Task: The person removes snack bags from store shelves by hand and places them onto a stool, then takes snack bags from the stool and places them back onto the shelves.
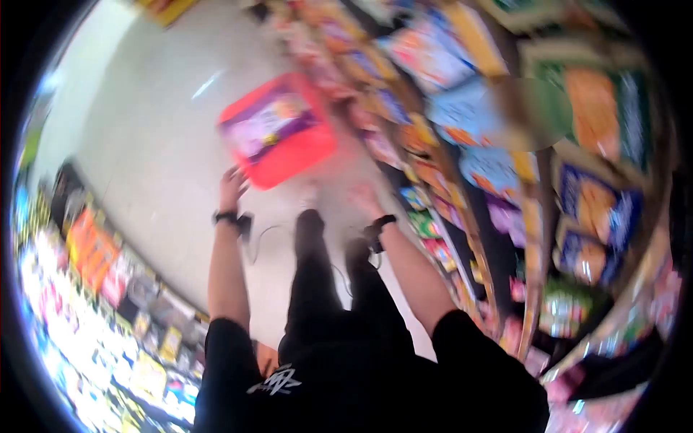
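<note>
A red basket rests on the pale floor ahead of me, with a purple snack package lying in it. Close to the basket's near left corner is my left hand, its fingers spread and nothing in them; whether it touches the rim is unclear. My right hand is right of and below the basket, apart from it, and blurred by motion, so its fingers cannot be made out. Both wrists wear black bands with thin cables.
Shelves of bagged snacks line the right side, with green and orange packages nearest. More shelved goods curve along the lower left. The glossy floor runs between them. My legs are below the basket.
</note>
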`<state>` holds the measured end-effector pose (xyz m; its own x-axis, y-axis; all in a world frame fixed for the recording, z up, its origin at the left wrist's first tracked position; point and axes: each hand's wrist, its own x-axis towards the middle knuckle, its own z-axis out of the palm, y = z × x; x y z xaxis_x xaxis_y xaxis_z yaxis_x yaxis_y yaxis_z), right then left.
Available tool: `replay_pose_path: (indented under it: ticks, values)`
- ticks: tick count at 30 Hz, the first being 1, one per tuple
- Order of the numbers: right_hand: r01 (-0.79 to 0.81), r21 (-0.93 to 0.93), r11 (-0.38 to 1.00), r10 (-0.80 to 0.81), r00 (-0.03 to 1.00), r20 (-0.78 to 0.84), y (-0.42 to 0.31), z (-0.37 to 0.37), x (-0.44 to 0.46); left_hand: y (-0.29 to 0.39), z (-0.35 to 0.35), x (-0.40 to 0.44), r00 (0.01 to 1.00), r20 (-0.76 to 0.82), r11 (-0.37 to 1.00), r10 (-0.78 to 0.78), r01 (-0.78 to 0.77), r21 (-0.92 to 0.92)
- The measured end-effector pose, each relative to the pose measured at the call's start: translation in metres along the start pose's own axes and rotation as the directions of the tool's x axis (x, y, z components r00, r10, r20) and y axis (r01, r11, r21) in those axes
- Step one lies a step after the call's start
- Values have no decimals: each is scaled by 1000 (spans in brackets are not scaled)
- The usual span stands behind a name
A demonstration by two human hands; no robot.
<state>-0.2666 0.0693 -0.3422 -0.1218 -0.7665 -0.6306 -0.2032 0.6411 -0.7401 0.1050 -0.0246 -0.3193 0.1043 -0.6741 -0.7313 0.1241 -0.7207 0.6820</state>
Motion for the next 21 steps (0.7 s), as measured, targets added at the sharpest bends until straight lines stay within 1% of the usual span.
replay_pose_path:
  ticks: [1, 3, 4, 6, 7, 8, 9, 10, 11, 12, 13, 14, 15, 16, 17, 18, 19, 20, 21]
  values:
    - [-45, -42, 998, 45, 999, 1, 24, -16, -23, -17, 3, -7, 997, 37, 998, -69, 68, 13]
    - [-247, 49, 968, 251, 960, -126, 33, -49, -78, -38, 23, -36, 979, 39, 970, -199, 191, 149]
    - [-275, 144, 950, 301, 929, -213, 45, -66, -101, -53, 26, -48, 969, 74, 960, -235, 220, 176]
    - [-279, 321, 905, 382, 865, -325, 76, -97, -135, -80, 35, -70, 940, 111, 922, -322, 285, 262]
    - [-155, 343, 926, 296, 864, -407, 99, -118, -152, -95, 36, -78, 929, 128, 898, -347, 290, 332]
    - [-80, 406, 910, 292, 820, -493, 101, -137, -167, -106, 37, -87, 918, 140, 880, -372, 301, 366]
    - [-21, 420, 907, 294, 747, -597, 100, -159, -184, -115, 40, -95, 913, 134, 859, -386, 302, 414]
    - [164, 500, 850, 234, 734, -637, 121, -188, -197, -120, 44, -104, 909, 120, 834, -399, 305, 460]
    - [148, 248, 957, 115, 594, -796, 124, -215, -208, -120, 49, -112, 909, 133, 837, -396, 297, 459]
    - [33, 3, 999, -11, 418, -908, 127, -241, -219, -119, 55, -121, 909, 146, 841, -390, 288, 457]
    - [35, 11, 999, -6, 449, -894, 95, -269, -238, -118, 62, -129, 917, 158, 845, -366, 256, 469]
    - [291, -13, 957, -130, 384, -914, 94, -296, -237, -109, 72, -140, 916, 175, 824, -360, 224, 520]
    - [402, -86, 912, -219, 298, -929, 53, -310, -249, -106, 82, -150, 923, 191, 834, -333, 194, 516]
    - [372, 60, 926, -138, 483, -865, 28, -335, -261, -102, 87, -159, 930, 207, 844, -305, 163, 512]
    - [201, -218, 955, -286, 424, -859, 27, -353, -254, -105, 89, -162, 925, 250, 868, -285, 139, 476]
    - [-11, -459, 889, -426, 354, -833, 25, -371, -248, -98, 100, -174, 934, 239, 867, -266, 123, 483]
    - [-99, -540, 836, -487, 318, -813, 22, -387, -239, -92, 110, -187, 938, 238, 866, -251, 107, 488]
    - [-108, -544, 832, -491, 313, -813, 24, -397, -233, -91, 118, -197, 941, 251, 870, -226, 79, 486]
    - [-112, -536, 837, -481, 317, -817, 25, -405, -224, -86, 126, -210, 945, 241, 895, -219, 97, 435]
